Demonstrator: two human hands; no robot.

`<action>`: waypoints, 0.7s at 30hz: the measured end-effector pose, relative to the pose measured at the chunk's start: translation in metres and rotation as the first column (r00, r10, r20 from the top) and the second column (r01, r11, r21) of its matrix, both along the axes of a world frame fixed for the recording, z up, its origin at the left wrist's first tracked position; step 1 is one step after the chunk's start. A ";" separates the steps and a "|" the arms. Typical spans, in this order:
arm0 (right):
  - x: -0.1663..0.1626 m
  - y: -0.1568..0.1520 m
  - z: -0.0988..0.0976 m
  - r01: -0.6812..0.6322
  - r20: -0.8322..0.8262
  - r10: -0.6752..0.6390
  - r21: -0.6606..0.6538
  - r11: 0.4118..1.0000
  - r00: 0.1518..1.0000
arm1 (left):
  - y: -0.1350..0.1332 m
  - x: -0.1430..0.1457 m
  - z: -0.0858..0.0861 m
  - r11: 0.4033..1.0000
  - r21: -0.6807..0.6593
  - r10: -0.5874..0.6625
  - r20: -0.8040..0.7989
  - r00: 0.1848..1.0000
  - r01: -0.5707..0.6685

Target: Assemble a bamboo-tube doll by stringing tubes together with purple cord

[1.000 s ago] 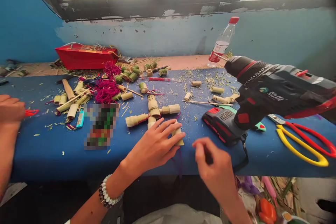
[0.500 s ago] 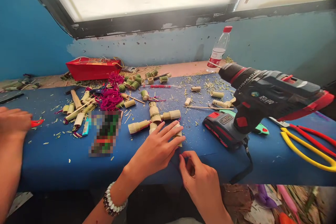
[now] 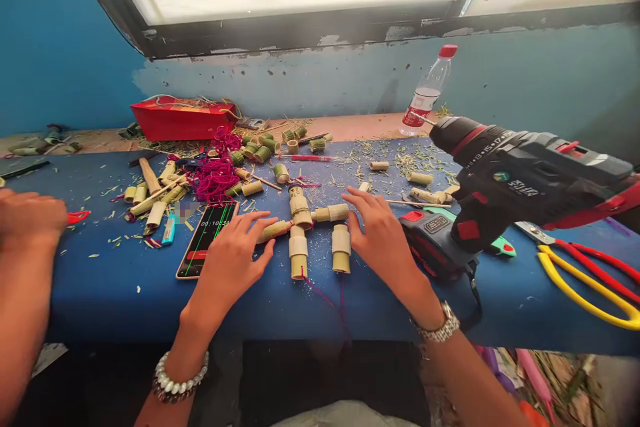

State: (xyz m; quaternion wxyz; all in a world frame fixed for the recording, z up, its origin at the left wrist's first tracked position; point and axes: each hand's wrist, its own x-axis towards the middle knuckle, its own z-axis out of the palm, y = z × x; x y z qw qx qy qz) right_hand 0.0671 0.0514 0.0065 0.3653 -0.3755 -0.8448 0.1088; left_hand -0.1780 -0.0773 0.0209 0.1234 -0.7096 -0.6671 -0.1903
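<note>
A jointed figure made of bamboo tubes lies on the blue table, with a marked upright body piece [image 3: 300, 207] and two arm pieces out to the sides. Below it are two leg tubes, a left one [image 3: 299, 257] and a right one [image 3: 341, 250], with purple string trailing from their lower ends. My left hand [image 3: 237, 247] is open, fingers spread beside the figure's left arm piece [image 3: 274, 231] and partly over a phone [image 3: 200, 240]. My right hand [image 3: 380, 237], also open, has its thumb close beside the right leg tube; whether they touch I cannot tell.
A cordless drill [image 3: 525, 173] stands at right, near yellow-and-red-handled scissors [image 3: 585, 280]. Purple string [image 3: 215, 173], bamboo offcuts [image 3: 263, 150], a red box [image 3: 183, 117] and a bottle [image 3: 427, 93] lie farther back. Another person's hand [image 3: 30, 223] is at far left beside something red.
My hands have moved apart, the left leftward and the right up and to the right. Both leg tubes and their string now show. The view has shifted slightly.
</note>
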 end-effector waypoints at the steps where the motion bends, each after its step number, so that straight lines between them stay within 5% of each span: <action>1: -0.003 0.005 -0.001 -0.023 0.029 0.024 -0.018 1.000 0.999 | 0.001 0.000 -0.001 1.000 -0.008 -0.004 -0.003 1.000 0.004; 9: -0.001 -0.048 -0.008 0.239 0.086 -0.237 -0.017 0.971 0.968 | -0.013 0.045 -0.004 0.983 0.177 0.018 0.108 0.994 -0.037; 14: -0.004 -0.064 -0.015 0.130 0.103 -0.120 -0.103 0.986 0.987 | -0.024 0.075 -0.020 0.989 0.137 0.028 0.226 0.974 -0.060; 21: -0.004 -0.050 -0.013 -0.109 -0.029 0.106 -0.185 0.977 0.994 | -0.022 0.066 -0.022 0.994 0.112 -0.035 0.286 0.958 0.003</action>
